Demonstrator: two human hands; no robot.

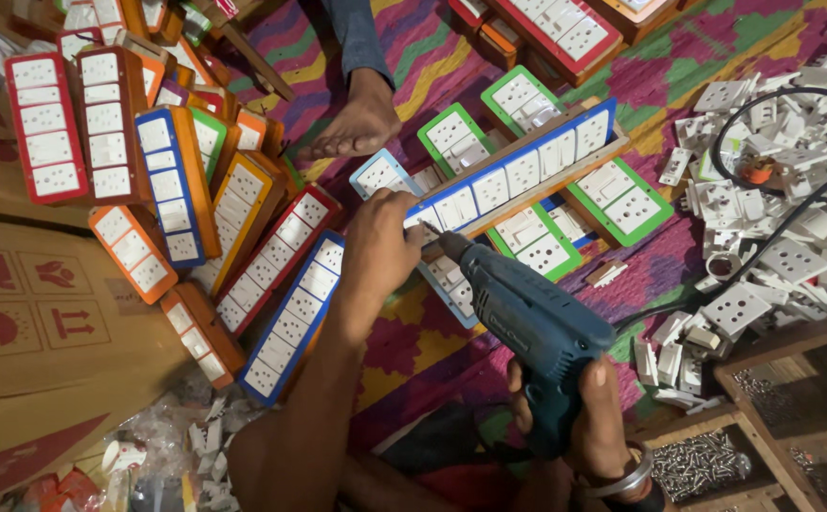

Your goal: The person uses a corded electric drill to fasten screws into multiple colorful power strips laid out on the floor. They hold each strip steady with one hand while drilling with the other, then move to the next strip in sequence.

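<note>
My left hand (377,248) grips the near end of a long blue-framed socket board (518,171) in a wooden case and holds it steady. In my right hand (584,417) is a blue electric drill (527,327), held by its grip. The drill's tip (437,237) touches the board's corner right beside my left fingers. Green-framed switch boards (622,199) lie under and around the blue board on the colourful mat.
Several finished boards with red, orange and blue frames (176,180) are stacked at the left beside a cardboard box (34,322). Another person's bare foot (357,118) rests on the mat. White sockets (793,171) pile at the right; a wooden tray holds screws (698,465).
</note>
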